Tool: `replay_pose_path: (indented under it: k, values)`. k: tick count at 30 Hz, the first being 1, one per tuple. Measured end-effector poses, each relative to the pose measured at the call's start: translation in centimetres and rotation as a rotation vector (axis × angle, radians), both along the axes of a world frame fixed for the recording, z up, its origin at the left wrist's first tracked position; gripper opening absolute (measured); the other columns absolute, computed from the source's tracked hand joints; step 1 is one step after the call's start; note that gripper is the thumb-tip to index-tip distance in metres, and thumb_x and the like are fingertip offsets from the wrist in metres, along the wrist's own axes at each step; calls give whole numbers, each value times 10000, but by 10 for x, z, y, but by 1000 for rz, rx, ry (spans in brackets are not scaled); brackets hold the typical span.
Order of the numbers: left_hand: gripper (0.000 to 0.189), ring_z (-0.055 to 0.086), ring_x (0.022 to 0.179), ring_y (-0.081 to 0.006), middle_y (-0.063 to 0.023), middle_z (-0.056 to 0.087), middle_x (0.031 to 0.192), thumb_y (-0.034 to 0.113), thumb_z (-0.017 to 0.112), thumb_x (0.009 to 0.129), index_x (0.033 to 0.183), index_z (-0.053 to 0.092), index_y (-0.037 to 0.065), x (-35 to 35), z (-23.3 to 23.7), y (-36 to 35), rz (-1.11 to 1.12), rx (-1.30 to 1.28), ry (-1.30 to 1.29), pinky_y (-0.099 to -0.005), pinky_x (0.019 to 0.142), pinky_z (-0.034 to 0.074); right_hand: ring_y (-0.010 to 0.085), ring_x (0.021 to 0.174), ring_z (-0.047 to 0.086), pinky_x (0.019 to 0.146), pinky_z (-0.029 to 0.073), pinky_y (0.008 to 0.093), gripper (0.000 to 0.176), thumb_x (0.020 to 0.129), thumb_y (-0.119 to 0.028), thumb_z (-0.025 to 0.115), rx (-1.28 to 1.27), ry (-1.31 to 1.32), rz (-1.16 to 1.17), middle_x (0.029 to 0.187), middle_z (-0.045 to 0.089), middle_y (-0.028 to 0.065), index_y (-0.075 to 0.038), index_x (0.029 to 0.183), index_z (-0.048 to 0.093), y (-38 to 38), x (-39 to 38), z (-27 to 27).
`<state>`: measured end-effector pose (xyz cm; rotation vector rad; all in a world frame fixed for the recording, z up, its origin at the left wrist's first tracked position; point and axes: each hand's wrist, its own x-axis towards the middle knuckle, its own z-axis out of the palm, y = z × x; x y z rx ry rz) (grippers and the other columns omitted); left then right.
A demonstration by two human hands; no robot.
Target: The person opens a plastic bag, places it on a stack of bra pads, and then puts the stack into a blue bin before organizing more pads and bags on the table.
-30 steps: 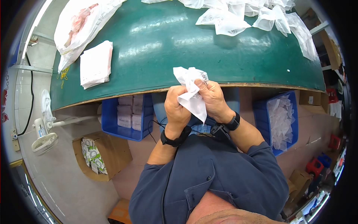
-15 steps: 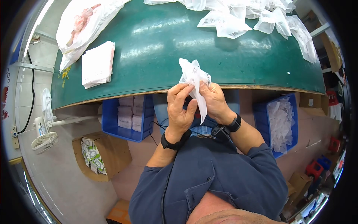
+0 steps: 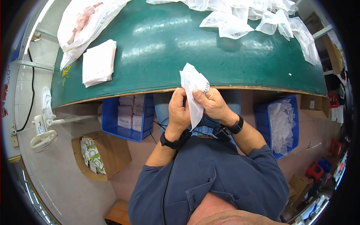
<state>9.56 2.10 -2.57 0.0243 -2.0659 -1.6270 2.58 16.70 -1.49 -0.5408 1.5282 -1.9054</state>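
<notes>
A translucent white bag point(image 3: 194, 86) with dark print is held upright between my hands, just off the front edge of the green table point(image 3: 150, 63). My right hand point(image 3: 214, 103) pinches its right side, thumb across the front. My left hand point(image 3: 180, 110) is closed at the bag's left edge, its fingertips partly behind the plastic. A neat stack of white printed bags point(image 3: 99, 63) lies on the table at the left. Loose translucent bags point(image 3: 230, 24) are heaped at the far right.
A big white sack point(image 3: 90, 22) and yellow rubber bands point(image 3: 65, 73) are at the table's left. Below the table stand a blue bin of packs point(image 3: 146, 123), a blue bin of loose bags point(image 3: 298, 123), an open carton point(image 3: 118, 152) and a fan point(image 3: 44, 140).
The bag has turned and opened out flatter, with its print now on the right side. My left hand has moved down slightly and its fingers have curled in.
</notes>
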Motion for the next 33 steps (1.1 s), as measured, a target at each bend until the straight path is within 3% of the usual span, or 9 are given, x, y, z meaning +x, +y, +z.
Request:
replay_pose_path:
  k: [6, 9, 14, 17, 18, 21, 26, 29, 33]
  values:
    - [116, 592, 786, -156, -60, 641, 952, 40, 650, 959, 1067, 623, 10, -6, 12, 5, 158, 90, 86, -302, 715, 497, 40, 695, 550, 603, 452, 208, 388, 1076, -379, 535, -74, -162, 76, 850, 646, -25, -21, 1090, 683, 0, 2, 13]
    - [106, 574, 798, -126, -56, 624, 977, 72, 653, 971, 1061, 624, 24, 4, 5, 7, -79, 308, -102, -280, 715, 492, 34, 590, 489, 510, 383, 203, 400, 1073, -413, 527, -141, -188, -62, 731, 593, -43, -46, 1017, 675, -10, 5, 9]
    - [100, 566, 831, -109, -57, 612, 1000, 89, 654, 980, 1057, 626, 31, 1, -4, 6, -87, 250, -116, -263, 724, 487, 32, 521, 440, 458, 334, 201, 417, 1070, -436, 521, -88, -145, 71, 647, 542, -49, -57, 962, 658, 3, -3, 11]
    - [97, 569, 834, -121, -68, 608, 1018, 77, 654, 977, 1057, 629, 28, -2, 10, 15, 32, 428, -1, -279, 726, 491, 40, 517, 457, 455, 343, 200, 429, 1067, -449, 518, -24, -164, 118, 641, 540, -36, -59, 950, 651, 4, -5, 8]
    - [97, 569, 834, -121, -68, 608, 1018, 77, 654, 977, 1057, 629, 28, -1, 11, 14, 32, 427, -5, -279, 726, 491, 40, 517, 457, 455, 343, 200, 429, 1067, -449, 518, -25, -168, 118, 641, 540, -36, -59, 950, 651, 5, -4, 6]
    - [100, 561, 832, -125, -67, 602, 1020, 80, 664, 971, 1046, 628, 25, -2, 13, 4, 108, -103, 57, -296, 731, 494, 47, 506, 454, 453, 341, 206, 420, 1063, -450, 528, -61, -287, 138, 633, 530, -33, -66, 940, 646, 5, -4, 9]
    - [115, 543, 826, -126, -62, 602, 1035, 88, 677, 965, 1049, 630, 24, -3, 9, 5, 103, -124, 109, -303, 727, 484, 49, 501, 450, 450, 340, 210, 416, 1059, -454, 534, -49, -292, 181, 631, 521, -35, -71, 947, 648, 6, -5, 5]
    - [102, 547, 804, -115, -54, 610, 980, 101, 664, 984, 1031, 625, 19, 1, 11, 6, 73, 104, 12, -284, 697, 477, 47, 501, 450, 451, 349, 205, 399, 1048, -448, 560, -50, -367, 135, 626, 523, -35, -74, 941, 648, 6, -4, 3]
    - [118, 532, 755, -97, -39, 602, 917, 116, 639, 1008, 1058, 602, 15, -4, 0, 5, 141, 133, -4, -256, 657, 460, 45, 482, 455, 436, 346, 200, 391, 1036, -434, 590, -96, -249, 166, 640, 565, -28, -60, 947, 661, 0, -1, 6]
